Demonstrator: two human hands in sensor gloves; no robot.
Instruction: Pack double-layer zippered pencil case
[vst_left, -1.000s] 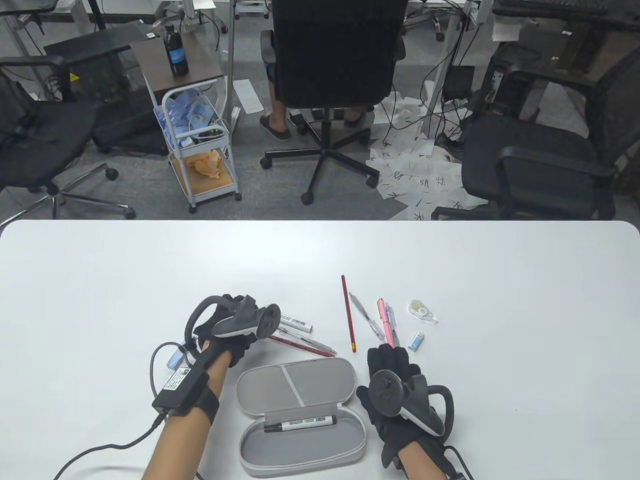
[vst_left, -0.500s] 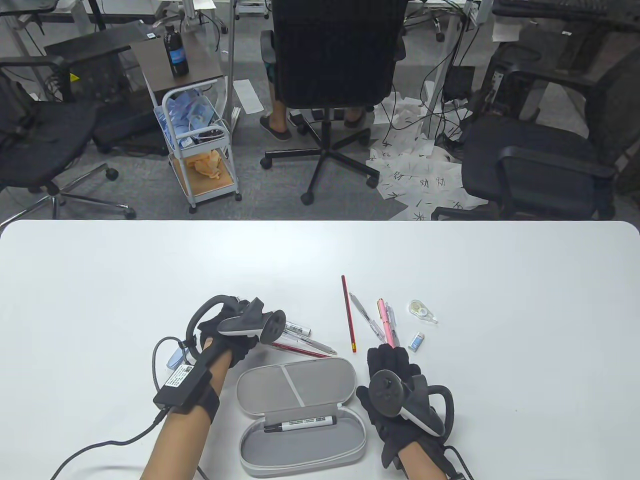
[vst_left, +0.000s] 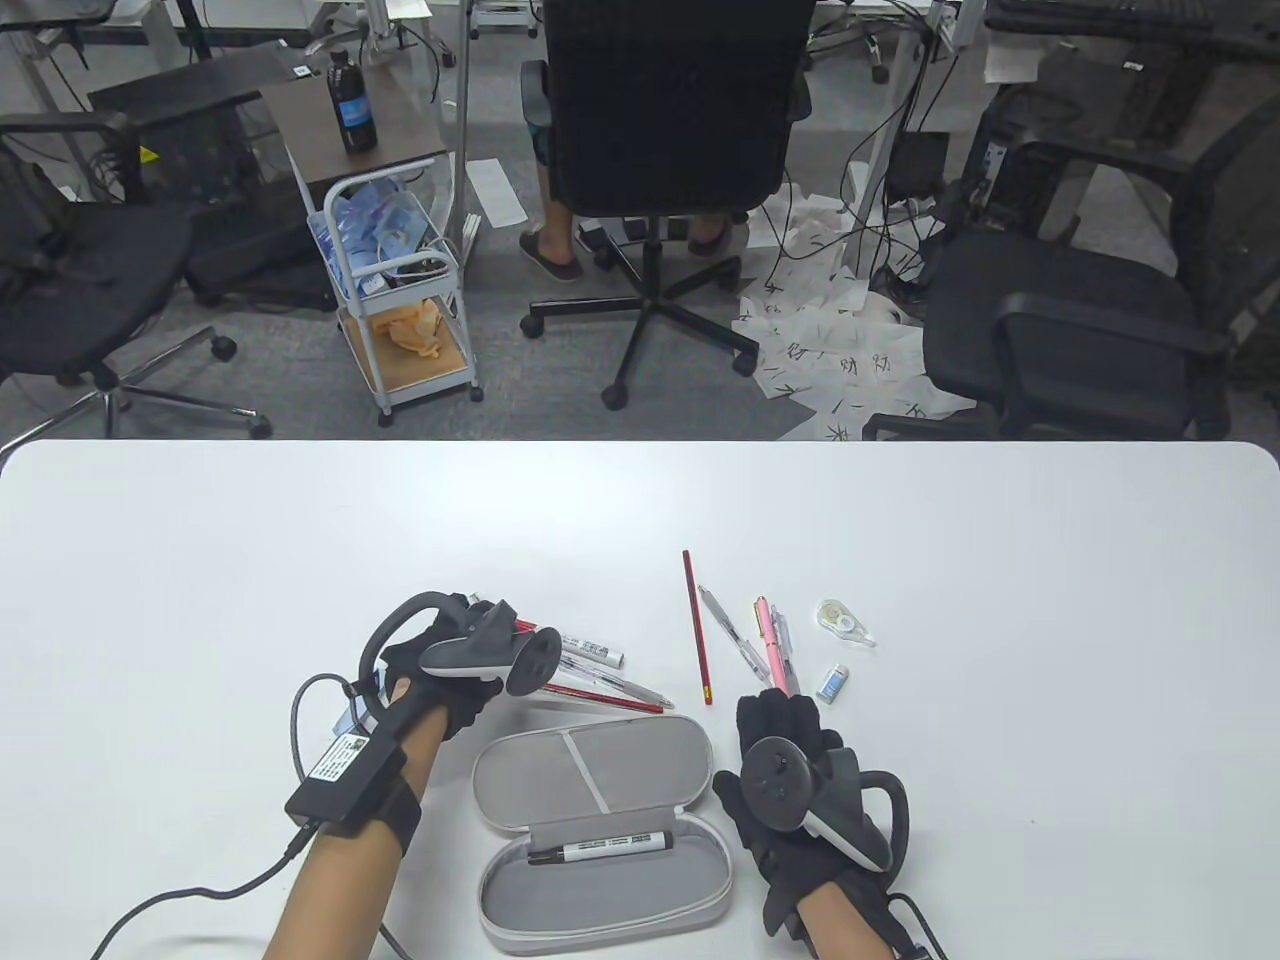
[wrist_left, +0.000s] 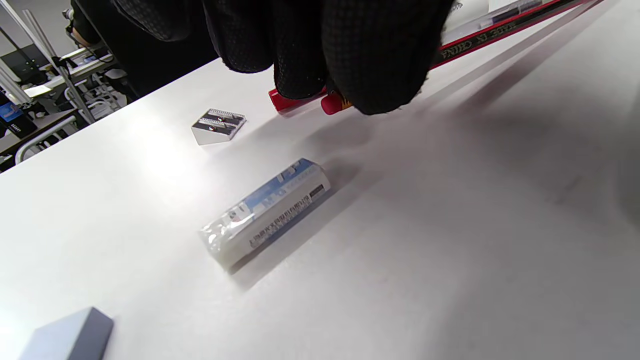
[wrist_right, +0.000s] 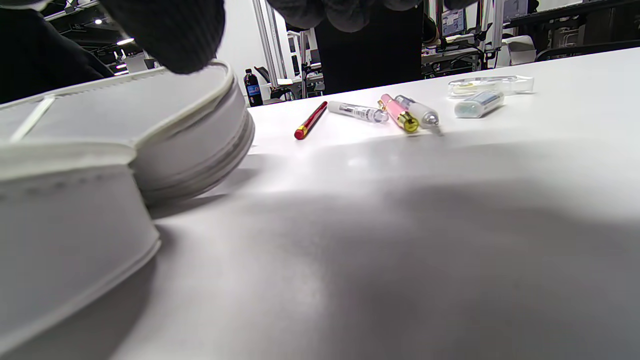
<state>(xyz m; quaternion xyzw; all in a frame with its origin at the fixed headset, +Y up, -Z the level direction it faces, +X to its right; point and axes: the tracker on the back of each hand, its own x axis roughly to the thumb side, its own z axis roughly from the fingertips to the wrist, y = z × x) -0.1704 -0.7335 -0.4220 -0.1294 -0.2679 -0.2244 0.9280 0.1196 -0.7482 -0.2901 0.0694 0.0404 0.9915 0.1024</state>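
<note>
The grey pencil case (vst_left: 640, 740) lies open near the table's front edge, with a black-capped marker (vst_left: 600, 848) in its lower half. My left hand (vst_left: 465, 695) is just behind the case's left end. In the left wrist view its fingers (wrist_left: 370, 60) pinch the ends of a red pencil (wrist_left: 500, 37) and a pen lying beside it. A white marker (vst_left: 592, 648) and a clear pen (vst_left: 625, 686) lie with the pencil. My right hand (vst_left: 785, 735) lies flat and empty on the table beside the case's right end (wrist_right: 200, 135).
A second red pencil (vst_left: 697, 625), a clear pen (vst_left: 722, 618), a pink pen (vst_left: 772, 645), a correction tape (vst_left: 843, 620) and a small eraser (vst_left: 832, 683) lie right of centre. A wrapped eraser (wrist_left: 265, 210) and a sharpener (wrist_left: 218, 125) lie by my left hand.
My left hand slid right, then back left, and the red pencil and pens under it shifted slightly. My right hand and the case stayed put.
</note>
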